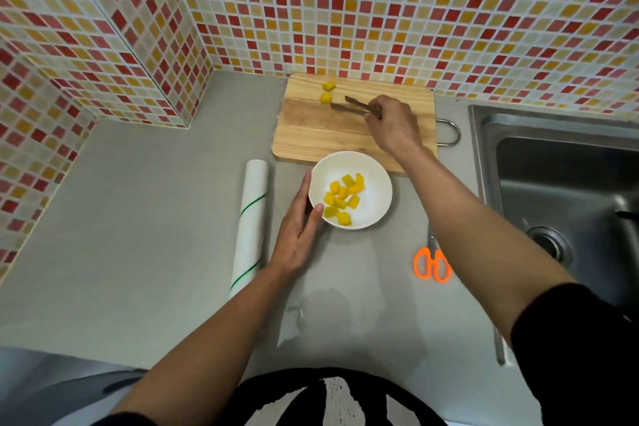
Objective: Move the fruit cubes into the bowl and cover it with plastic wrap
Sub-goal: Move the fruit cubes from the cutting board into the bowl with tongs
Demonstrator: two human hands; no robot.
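On cutting board (321, 135), right hand (390, 126): grip closed round tongs (359, 107), tips parted, pointing to 9 o'clock beside two fruit cubes (326, 92). Left hand (299, 228): fingers straight, resting against white bowl (371, 199), rim at 8 o'clock; more cubes inside. Plastic wrap roll (250, 225) at bowl's 9 o'clock on desk (138, 218). Orange scissors (433, 263) at 4 o'clock.
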